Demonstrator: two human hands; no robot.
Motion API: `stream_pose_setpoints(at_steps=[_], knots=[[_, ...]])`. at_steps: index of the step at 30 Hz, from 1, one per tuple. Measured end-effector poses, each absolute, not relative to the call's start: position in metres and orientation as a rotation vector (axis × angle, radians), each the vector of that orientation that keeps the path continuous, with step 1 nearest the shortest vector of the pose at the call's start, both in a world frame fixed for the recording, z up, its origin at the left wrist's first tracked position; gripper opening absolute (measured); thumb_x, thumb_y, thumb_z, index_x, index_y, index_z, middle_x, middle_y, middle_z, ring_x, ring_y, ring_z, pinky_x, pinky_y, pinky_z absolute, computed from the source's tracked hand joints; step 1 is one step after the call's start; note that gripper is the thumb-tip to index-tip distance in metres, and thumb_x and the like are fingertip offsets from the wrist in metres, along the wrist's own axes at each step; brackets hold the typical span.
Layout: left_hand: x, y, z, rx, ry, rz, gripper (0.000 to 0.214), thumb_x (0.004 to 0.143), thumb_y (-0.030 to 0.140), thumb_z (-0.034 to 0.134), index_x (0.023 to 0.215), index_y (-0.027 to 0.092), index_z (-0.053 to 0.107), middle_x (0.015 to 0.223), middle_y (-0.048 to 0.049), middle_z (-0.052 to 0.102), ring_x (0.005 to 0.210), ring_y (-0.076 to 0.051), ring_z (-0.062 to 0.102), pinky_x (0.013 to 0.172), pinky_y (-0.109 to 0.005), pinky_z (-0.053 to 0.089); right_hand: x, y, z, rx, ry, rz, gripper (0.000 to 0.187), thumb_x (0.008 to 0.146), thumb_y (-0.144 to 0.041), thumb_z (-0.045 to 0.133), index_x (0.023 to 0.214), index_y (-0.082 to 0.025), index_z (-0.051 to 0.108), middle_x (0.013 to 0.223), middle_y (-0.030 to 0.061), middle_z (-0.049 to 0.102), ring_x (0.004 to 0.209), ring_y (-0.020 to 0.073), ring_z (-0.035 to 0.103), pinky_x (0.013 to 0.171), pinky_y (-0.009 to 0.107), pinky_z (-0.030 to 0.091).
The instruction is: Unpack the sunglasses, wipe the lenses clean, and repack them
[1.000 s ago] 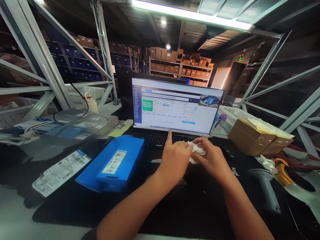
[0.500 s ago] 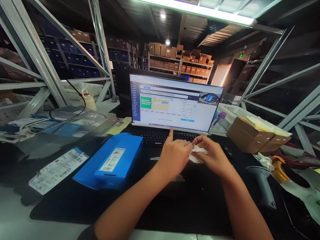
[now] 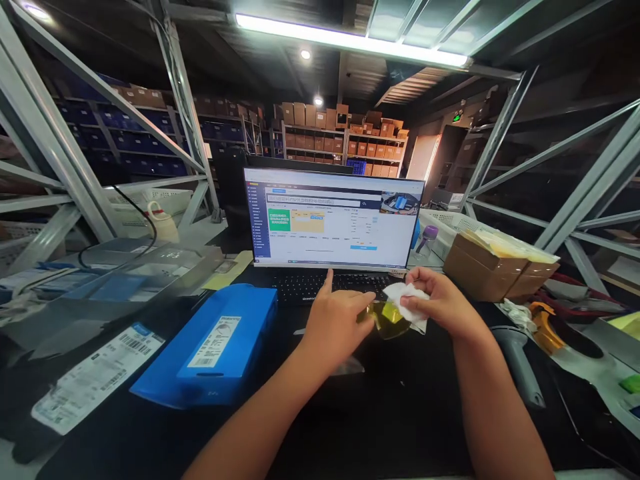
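My left hand (image 3: 334, 320) is in front of the keyboard (image 3: 295, 288), index finger raised, its thumb and other fingers closed on the edge of a yellow see-through lens (image 3: 393, 327). To its right, my right hand (image 3: 443, 300) pinches a crumpled white tissue (image 3: 406, 300), which covers part of the lens. A blue box (image 3: 245, 333) with a white printed label lies left of my left forearm. Below my left hand a small clear plastic piece (image 3: 350, 367) rests on the black desk mat (image 3: 395, 413), partly hidden by that arm.
A lit monitor (image 3: 330, 227) stands behind the keyboard. Left of the blue box lies a barcoded plastic packet (image 3: 100, 373). On the right are a grey barcode scanner (image 3: 520, 367), an orange tape dispenser (image 3: 547, 327) and cardboard boxes (image 3: 485, 267). Metal frame posts rise on both sides.
My right hand has moved apart from the left with the tissue, and the yellow lens now shows between them. The whole view has shifted slightly.
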State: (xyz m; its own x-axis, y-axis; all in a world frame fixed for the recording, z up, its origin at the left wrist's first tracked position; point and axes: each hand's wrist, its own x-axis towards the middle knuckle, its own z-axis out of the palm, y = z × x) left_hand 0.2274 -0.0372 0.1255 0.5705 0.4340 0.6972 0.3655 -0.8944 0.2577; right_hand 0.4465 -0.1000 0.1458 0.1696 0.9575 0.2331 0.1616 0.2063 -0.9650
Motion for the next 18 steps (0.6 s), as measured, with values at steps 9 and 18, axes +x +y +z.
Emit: stream_pose_setpoints(at_steps=[9, 18], knots=[[0.224, -0.038, 0.134, 2.660, 0.613, 1.223, 0.029, 0.079, 0.013, 0.070, 0.106, 0.022, 0.073, 0.097, -0.0024, 0.078, 0.087, -0.019, 0.073, 0.122, -0.065, 0.003, 0.460, -0.094, 0.143, -1.134, -0.966, 0.602, 0.042, 0.063, -0.040, 0.087, 0.087, -0.022, 0.058, 0.073, -0.0006, 0.072, 0.056, 0.0139, 0.062, 0.053, 0.023, 0.047], [0.224, -0.031, 0.130, 2.810, 0.653, 1.240, 0.031, 0.079, 0.011, 0.070, 0.107, 0.022, 0.073, 0.118, -0.0096, 0.072, 0.111, -0.025, 0.067, 0.119, -0.069, 0.004, 0.419, -0.100, 0.139, -1.265, -1.377, 0.721, 0.030, 0.078, -0.040, 0.074, 0.097, -0.022, 0.060, 0.074, -0.0013, 0.067, 0.059, 0.0135, 0.057, 0.051, 0.022, 0.041]])
